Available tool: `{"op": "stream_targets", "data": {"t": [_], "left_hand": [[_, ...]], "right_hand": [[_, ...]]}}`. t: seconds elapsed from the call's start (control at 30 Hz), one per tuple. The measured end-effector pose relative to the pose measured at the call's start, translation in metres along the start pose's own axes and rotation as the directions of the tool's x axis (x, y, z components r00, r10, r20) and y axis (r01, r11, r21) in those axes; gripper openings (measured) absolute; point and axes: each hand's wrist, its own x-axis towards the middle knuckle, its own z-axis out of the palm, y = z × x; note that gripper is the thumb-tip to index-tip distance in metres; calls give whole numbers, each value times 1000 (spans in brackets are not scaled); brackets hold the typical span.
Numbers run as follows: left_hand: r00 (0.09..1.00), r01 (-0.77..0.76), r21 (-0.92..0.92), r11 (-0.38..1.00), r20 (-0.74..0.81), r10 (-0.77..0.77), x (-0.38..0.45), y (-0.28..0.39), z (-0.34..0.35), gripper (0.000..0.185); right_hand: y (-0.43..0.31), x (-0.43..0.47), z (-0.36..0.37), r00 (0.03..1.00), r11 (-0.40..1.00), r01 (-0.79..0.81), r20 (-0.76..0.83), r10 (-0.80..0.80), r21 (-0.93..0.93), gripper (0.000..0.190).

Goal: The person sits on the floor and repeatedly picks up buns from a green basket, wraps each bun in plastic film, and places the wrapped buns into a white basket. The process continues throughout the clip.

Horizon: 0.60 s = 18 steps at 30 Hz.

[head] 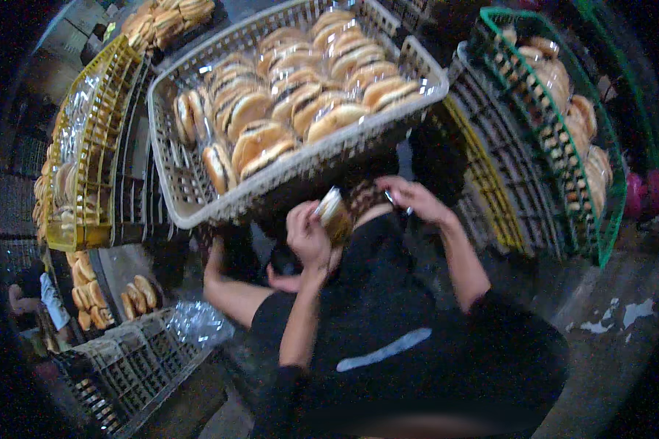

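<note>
My left hand [309,236] grips a filled bun in clear wrapping [335,217], tilted upright below the near edge of a pale plastic crate [307,164]. To its right, the fingers of my right hand [398,196] are bent around a small shiny item, too blurred to name. Rows of split buns with dark filling [255,145], under glossy clear plastic, stand on edge in the crate. Beyond my left forearm are another person's bent bare arm [233,296] and a blurred hand [284,280].
A yellow crate of wrapped buns [88,159] stands on stacked crates at left. At right, a green crate [538,110] holds more buns beside stacked crates [505,164]. Loose buns [137,296] and crumpled clear plastic [200,322] lie lower left, near a grey crate [137,356].
</note>
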Motion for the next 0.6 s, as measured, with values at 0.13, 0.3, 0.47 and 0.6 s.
{"op": "stream_targets", "data": {"t": [0.13, 0.3, 0.47, 0.6], "left_hand": [[949, -314, -30, 949, -17, 313, 4, 12, -5, 23], [917, -397, -77, 915, -86, 390, 2, 16, -27, 20], [994, 92, -11, 996, -59, -93, 11, 4, -35, 32], [936, 316, 22, 948, -168, -309, 68, -14, -69, 31]], "right_hand": [[-108, 65, 39, 956, 986, 163, 241, -169, 44, 30], [-111, 114, 68, 837, 936, -110, 477, 268, -333, 44], [-66, 118, 107, 900, 878, -377, 340, 273, 294, 34], [-74, 118, 143, 965, 980, -188, 196, 173, 59, 40]]}}
